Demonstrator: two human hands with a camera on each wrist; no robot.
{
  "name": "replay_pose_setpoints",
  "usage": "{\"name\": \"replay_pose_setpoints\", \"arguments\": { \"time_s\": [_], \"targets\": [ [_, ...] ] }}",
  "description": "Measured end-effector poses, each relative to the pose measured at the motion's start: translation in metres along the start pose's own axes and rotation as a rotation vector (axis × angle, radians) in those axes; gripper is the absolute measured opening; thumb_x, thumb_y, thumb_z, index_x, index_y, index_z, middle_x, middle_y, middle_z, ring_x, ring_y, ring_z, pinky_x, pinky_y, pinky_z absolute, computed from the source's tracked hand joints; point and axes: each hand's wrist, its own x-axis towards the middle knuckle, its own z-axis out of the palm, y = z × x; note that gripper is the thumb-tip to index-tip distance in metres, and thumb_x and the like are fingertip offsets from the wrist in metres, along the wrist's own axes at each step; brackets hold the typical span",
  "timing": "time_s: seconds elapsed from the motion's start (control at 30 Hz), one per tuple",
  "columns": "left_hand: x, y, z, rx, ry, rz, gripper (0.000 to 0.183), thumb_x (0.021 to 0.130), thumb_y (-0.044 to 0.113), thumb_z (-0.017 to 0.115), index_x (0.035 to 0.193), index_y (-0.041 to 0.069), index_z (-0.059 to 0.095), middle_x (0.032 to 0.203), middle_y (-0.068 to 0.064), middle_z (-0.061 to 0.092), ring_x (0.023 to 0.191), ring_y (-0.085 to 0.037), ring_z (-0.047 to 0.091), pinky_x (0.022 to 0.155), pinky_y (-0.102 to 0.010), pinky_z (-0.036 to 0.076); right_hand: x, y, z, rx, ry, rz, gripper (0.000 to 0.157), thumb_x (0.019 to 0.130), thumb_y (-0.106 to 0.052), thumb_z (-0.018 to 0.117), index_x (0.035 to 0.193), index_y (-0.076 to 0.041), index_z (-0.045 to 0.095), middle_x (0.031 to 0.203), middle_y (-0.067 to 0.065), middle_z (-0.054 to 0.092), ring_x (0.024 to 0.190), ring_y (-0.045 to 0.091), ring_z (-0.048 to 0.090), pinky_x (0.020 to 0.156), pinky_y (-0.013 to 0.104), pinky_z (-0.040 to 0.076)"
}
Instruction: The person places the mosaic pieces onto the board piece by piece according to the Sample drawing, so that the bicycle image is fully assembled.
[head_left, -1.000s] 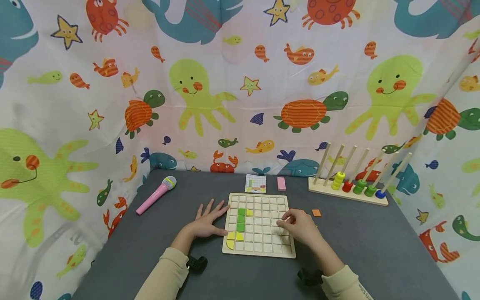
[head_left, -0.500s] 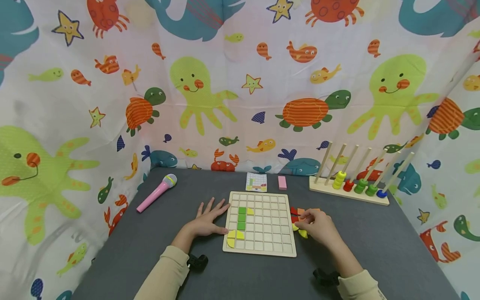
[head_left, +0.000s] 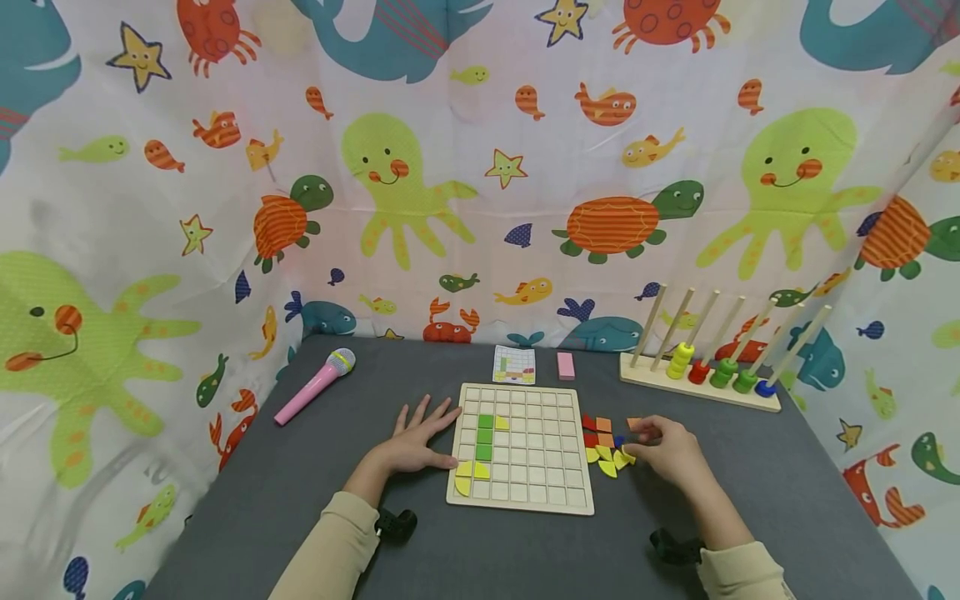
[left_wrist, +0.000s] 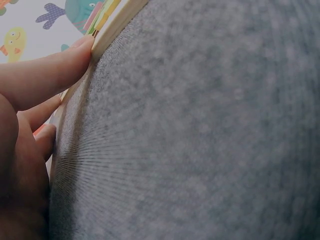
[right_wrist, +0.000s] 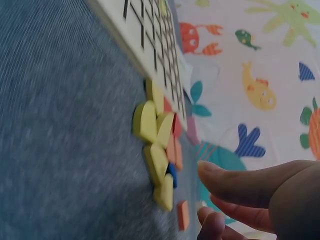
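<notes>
A wooden grid board (head_left: 540,467) lies on the grey table, with green squares (head_left: 485,437) and several yellow pieces (head_left: 462,485) in its left cells. My left hand (head_left: 411,446) rests along its left side, fingers spread and the thumb at the rim; the left wrist view shows the thumb (left_wrist: 70,62) against that wooden edge. Loose yellow pieces (head_left: 608,468), red squares (head_left: 589,439), orange squares (head_left: 603,425) and a blue piece (head_left: 618,441) lie right of the board. Over their right end hovers my right hand (head_left: 670,450), thumb and fingers apart with nothing between them, near a lone orange square (right_wrist: 183,215).
Behind the board lie a printed pattern card (head_left: 514,366) and a pink block (head_left: 566,366). A pink toy microphone (head_left: 315,387) is at the left. At the back right stands a wooden peg rack (head_left: 699,383) with coloured rings. A sea-animal curtain (head_left: 450,208) surrounds the table.
My right hand has moved right, from the board's right part to the far end of the loose pieces, uncovering most of them. My left hand and the pieces on the board have stayed put.
</notes>
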Motion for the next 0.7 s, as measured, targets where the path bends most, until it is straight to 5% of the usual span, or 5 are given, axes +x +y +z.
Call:
{"name": "replay_pose_setpoints", "arguments": {
  "time_s": [0.7],
  "targets": [
    [0.0, 0.001, 0.0, 0.021, 0.001, -0.002, 0.097, 0.083, 0.06, 0.074, 0.162, 0.035, 0.023, 0.171, 0.006, 0.008, 0.156, -0.03, -0.017, 0.117, -0.062, -0.021, 0.003, 0.024, 0.006, -0.042, -0.006, -0.012, 0.022, 0.092, -0.026, 0.074, 0.096, -0.004, 0.072, 0.082, 0.005, 0.064, 0.074, 0.02, 0.054, 0.063, 0.031, 0.039]
  ]
}}
